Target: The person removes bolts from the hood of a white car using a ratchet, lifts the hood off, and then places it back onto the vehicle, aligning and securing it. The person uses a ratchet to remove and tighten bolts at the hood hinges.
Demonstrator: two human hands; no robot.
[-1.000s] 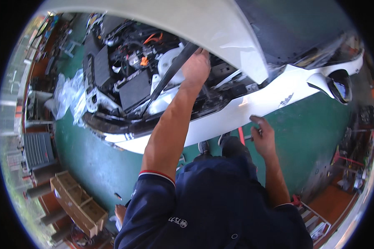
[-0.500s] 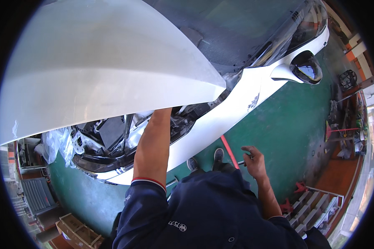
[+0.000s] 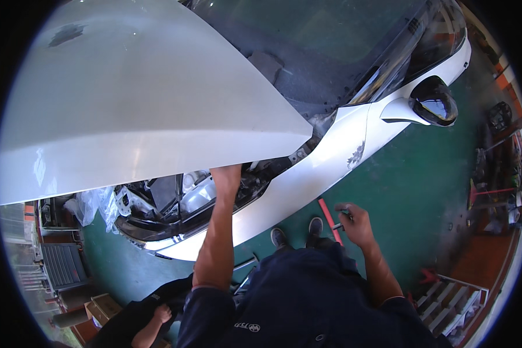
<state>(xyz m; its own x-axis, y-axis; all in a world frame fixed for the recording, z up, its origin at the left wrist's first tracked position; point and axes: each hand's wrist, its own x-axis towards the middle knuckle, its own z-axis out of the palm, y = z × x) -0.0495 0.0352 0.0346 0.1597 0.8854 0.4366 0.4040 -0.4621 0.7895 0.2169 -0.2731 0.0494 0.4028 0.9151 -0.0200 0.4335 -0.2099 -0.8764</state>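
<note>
My left hand (image 3: 227,174) reaches under the edge of a white car's raised hood (image 3: 156,110), over the engine bay (image 3: 200,194). The hood's edge hides its fingers, so I cannot tell whether they hold anything. Out over the floor, beyond the white fender (image 3: 296,188), my right hand (image 3: 358,225) is closed around a small dark tool with a short shaft (image 3: 338,227). Its exact kind is too small to make out. Grey scuffed patches mark the hood and the fender near the door.
Another person's hand (image 3: 163,314) and dark clothing appear at lower left. A red bar (image 3: 326,212) lies on the green floor by my feet. The side mirror (image 3: 434,104) juts out at right. Clear plastic sheeting (image 3: 106,206) hangs near the car's front; a white rack (image 3: 451,301) stands lower right.
The view has shifted, and more of my left wrist shows below the hood's edge. My right hand's fingers have curled in more around the tool. Another person has come into view at lower left.
</note>
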